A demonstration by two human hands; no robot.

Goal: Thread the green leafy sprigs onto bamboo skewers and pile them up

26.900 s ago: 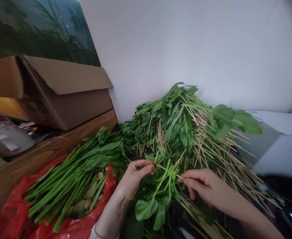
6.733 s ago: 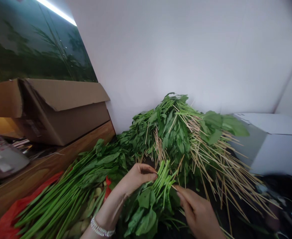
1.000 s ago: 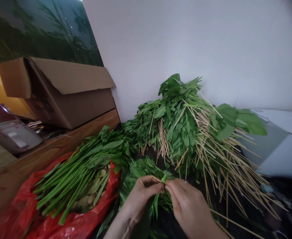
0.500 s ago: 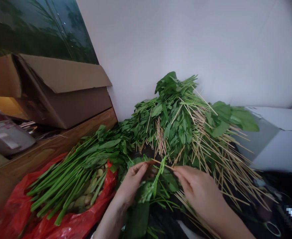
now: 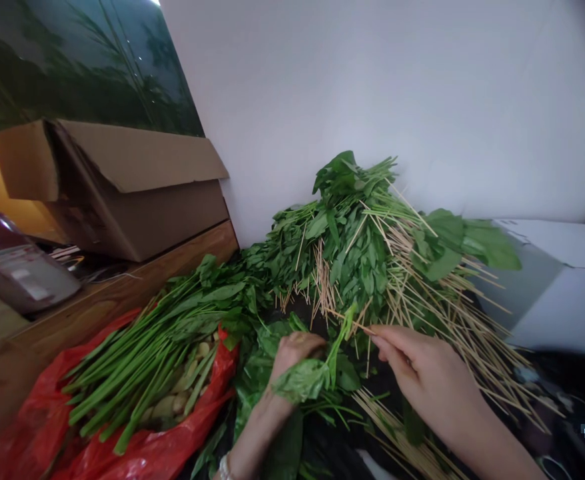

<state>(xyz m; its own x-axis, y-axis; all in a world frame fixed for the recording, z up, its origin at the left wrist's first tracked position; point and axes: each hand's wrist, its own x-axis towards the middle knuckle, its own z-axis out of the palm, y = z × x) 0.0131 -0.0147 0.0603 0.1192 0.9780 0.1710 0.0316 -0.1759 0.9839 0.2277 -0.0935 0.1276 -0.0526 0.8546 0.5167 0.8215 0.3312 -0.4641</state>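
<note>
My right hand point(image 5: 417, 367) pinches the end of a thin bamboo skewer point(image 5: 361, 325) between thumb and finger. A green stem is folded over the skewer, and its leaf point(image 5: 302, 380) hangs down to the left, in front of my left wrist. Just left of the skewer, my left hand point(image 5: 295, 350) reaches down among loose green leaves point(image 5: 267, 347). Its back faces me and its fingers are hidden, so what they hold does not show. Below my right hand lie several bare skewers point(image 5: 387, 427).
Behind my hands rises a heap of skewered leafy greens point(image 5: 362, 247), with many skewer ends pointing right. At left, a red plastic bag point(image 5: 192, 433) holds long green stalks point(image 5: 122, 380) and pale slices. A cardboard box point(image 5: 147, 220) stands on a wooden surface point(image 5: 172, 267).
My left hand has let go of the skewer's left end and dropped to the leaves. My right hand has moved slightly right with the skewer and the folded stem.
</note>
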